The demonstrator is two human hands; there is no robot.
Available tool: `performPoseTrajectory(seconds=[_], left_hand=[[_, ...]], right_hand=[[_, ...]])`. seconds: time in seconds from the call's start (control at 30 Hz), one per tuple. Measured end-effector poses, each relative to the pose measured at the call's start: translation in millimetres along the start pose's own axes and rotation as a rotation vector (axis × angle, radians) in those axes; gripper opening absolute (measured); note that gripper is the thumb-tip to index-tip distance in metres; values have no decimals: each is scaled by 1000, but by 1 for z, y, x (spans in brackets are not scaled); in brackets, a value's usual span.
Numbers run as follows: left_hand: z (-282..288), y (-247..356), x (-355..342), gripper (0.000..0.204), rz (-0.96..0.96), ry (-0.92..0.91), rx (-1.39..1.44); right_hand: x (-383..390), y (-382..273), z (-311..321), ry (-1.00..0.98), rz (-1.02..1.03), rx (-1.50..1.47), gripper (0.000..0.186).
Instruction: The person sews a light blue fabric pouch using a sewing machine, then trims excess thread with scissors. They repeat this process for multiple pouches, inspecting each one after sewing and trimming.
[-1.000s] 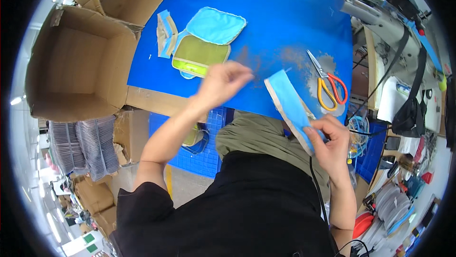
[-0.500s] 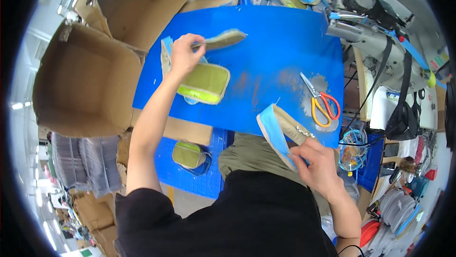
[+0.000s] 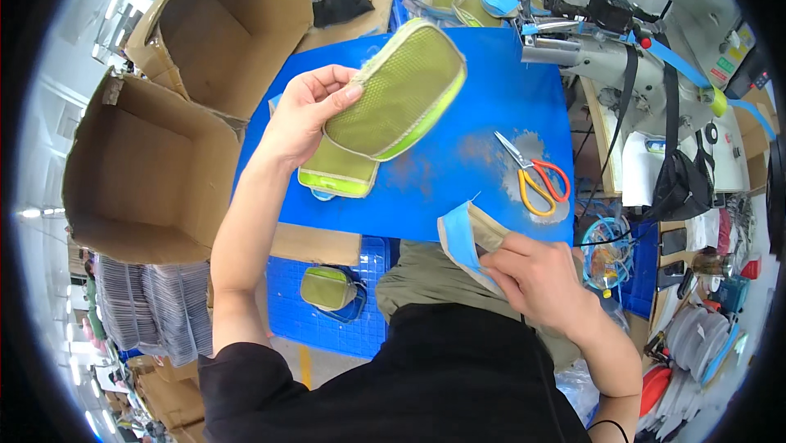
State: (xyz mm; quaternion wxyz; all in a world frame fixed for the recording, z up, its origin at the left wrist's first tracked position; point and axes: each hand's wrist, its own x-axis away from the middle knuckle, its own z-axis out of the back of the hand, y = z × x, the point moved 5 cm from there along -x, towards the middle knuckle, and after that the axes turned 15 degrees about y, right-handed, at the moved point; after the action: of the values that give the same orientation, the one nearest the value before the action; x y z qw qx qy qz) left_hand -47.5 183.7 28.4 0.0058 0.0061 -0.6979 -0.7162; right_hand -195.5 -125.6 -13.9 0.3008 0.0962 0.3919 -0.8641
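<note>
My left hand [image 3: 304, 111] pinches the left edge of an olive-green mesh pouch panel [image 3: 401, 87] with a lime border, held up and tilted over the blue table. Beneath it lies another green pouch panel [image 3: 340, 171], partly covered by the raised one. Near the table's front edge my right hand [image 3: 540, 279] has its fingers closed round a bent blue-and-beige fabric strip [image 3: 460, 234]. A loose thread stands up from the strip's top. Scissors [image 3: 526, 166] with red and orange handles lie to the right, apart from both hands.
Two open cardboard boxes [image 3: 147, 173] stand at the left of the blue table [image 3: 483, 58]. A sewing machine [image 3: 573, 51] juts in at the far right. A blue bin [image 3: 401, 5] of pouch pieces sits behind. Below the table, a blue crate [image 3: 286, 312] holds a green pouch [image 3: 327, 287].
My left hand has lifted the panel and turned its mesh face into view. My right hand still holds the strip, slightly lower. The whole view has shifted a little.
</note>
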Motion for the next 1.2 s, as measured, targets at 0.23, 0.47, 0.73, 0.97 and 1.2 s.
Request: performPoseTrajectory(seconds=[0.23, 0.47, 0.73, 0.97, 1.2], left_hand=[[-65, 20, 46, 12, -108, -223, -461], [-106, 38, 81, 11, -789, -109, -516], [-118, -42, 64, 32, -175, -339, -128], [-133, -78, 60, 26, 241, -509, -43], [-118, -12, 68, 18, -41, -458, -186]], right_hand=[[-40, -42, 25, 24, 267, 125, 13], [-55, -15, 35, 326, 167, 79, 12], [-41, -20, 37, 423, 35, 71, 16], [-28, -10, 33, 444, -52, 48, 12], [-5, 5, 34, 445, -240, -82, 14]])
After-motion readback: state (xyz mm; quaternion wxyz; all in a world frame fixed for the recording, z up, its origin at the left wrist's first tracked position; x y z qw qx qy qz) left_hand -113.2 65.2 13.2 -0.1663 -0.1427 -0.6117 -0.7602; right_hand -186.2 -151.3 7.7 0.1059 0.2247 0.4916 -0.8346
